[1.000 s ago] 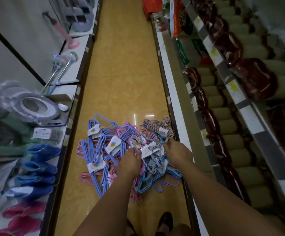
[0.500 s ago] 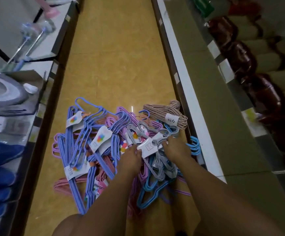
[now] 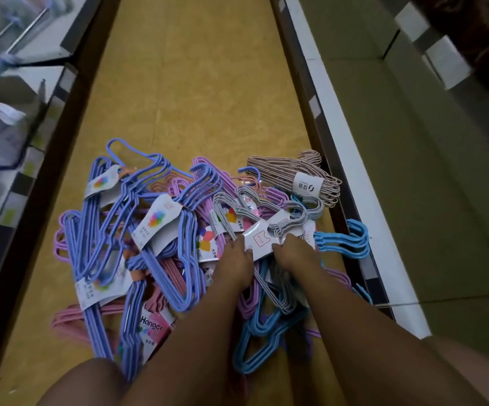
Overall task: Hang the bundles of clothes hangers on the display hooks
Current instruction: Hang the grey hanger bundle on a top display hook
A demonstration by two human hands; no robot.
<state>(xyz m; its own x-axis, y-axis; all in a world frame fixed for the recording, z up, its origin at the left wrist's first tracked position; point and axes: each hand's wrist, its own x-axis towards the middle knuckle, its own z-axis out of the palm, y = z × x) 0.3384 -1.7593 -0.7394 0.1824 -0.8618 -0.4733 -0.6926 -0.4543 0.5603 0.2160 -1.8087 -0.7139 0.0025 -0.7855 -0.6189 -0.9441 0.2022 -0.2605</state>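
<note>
now both hands have closed in: the left hand [image 3: 235, 257] and right hand [image 3: 291, 253] pinch the grey bundle [image 3: 262, 230] by its white label, atop the hanger pile [image 3: 161, 244] on the floor, nearer than a second ago; lifting looks next, no display hooks in sight.

I was looking down at the yellow floor [image 3: 196, 92] of the aisle between two shelf units. A tangled heap of hanger bundles lay straight on it: periwinkle bundles [image 3: 97, 235] to my left, pink ones [image 3: 70, 320] under them, a beige bundle [image 3: 284, 174] at the far right, light blue ones [image 3: 255, 347] nearest me.
</note>
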